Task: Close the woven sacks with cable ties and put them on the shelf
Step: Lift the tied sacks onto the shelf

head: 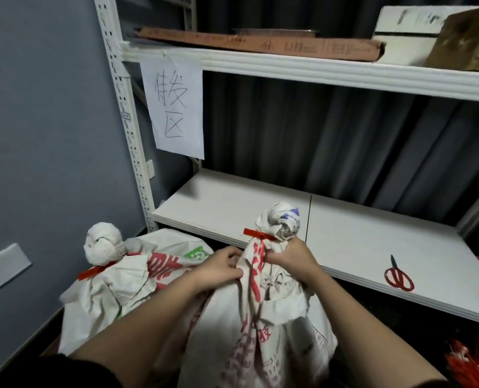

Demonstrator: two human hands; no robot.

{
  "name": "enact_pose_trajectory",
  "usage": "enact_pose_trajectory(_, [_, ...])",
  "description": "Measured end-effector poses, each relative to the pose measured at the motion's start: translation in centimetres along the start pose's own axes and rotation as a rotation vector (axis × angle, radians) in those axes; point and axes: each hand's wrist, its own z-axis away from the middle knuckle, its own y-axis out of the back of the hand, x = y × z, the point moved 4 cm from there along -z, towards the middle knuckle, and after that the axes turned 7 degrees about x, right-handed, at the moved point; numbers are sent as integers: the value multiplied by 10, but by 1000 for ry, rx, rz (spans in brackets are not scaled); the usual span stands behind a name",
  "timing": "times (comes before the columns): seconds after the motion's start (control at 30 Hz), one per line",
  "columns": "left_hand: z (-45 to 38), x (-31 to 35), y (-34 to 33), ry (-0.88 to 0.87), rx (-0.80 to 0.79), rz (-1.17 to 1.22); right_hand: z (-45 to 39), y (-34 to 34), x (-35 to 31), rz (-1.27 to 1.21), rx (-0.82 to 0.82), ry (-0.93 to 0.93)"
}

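Grey-blue walls close off the left of this storeroom, and a dark pleated curtain (330, 141) hangs behind a white metal shelf unit (126, 130). Its lower shelf (344, 242) is a broad white board carrying red-handled scissors (399, 277) near the right end. A paper sign (174, 105) with handwritten characters hangs from the upper shelf (316, 70), on which lie a long flat cardboard box (260, 44), a white box (411, 32) and a brown carton (467, 40). A white wall plate (4, 266) sits low on the left wall.

On the floor by the shelf post, a tied woven sack (115, 281) slumps with its bunched top bound by a red cable tie (94, 271). Loose red cable ties (473, 365) lie in a heap at the lower right.

Right in front of the person stands the second woven sack (260, 317), printed in red, below the front edge of the lower shelf and not yet on it. Its neck is gathered and cinched by a red tie (257, 234), the twisted top poking above it. The left hand (221, 268) pinches a fold of the fabric just under the neck, fingers curled tight. The right hand (291, 259) is wrapped round the gathered neck directly beneath the tie, its grip closed firmly on the cloth.
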Motion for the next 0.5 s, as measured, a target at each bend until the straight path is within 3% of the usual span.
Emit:
enact_pose_trajectory(0.1, [5, -13, 18, 103, -187, -34, 1, 37, -19, -43, 71, 47])
enact_pose_trajectory(0.2, [17, -42, 37, 233, -288, -389, 4, 70, -58, 15, 76, 144])
enact_pose_trajectory(0.3, [34, -67, 37, 402, -428, -508, 3, 103, -99, 15, 136, 224])
enact_pose_trajectory(0.4, [47, -76, 18, 462, -486, -467, -3, 125, -140, -22, 167, 293])
enact_pose_trajectory(0.5, [48, -61, -4, 320, -335, -181, -12, 133, -175, -69, 217, 364])
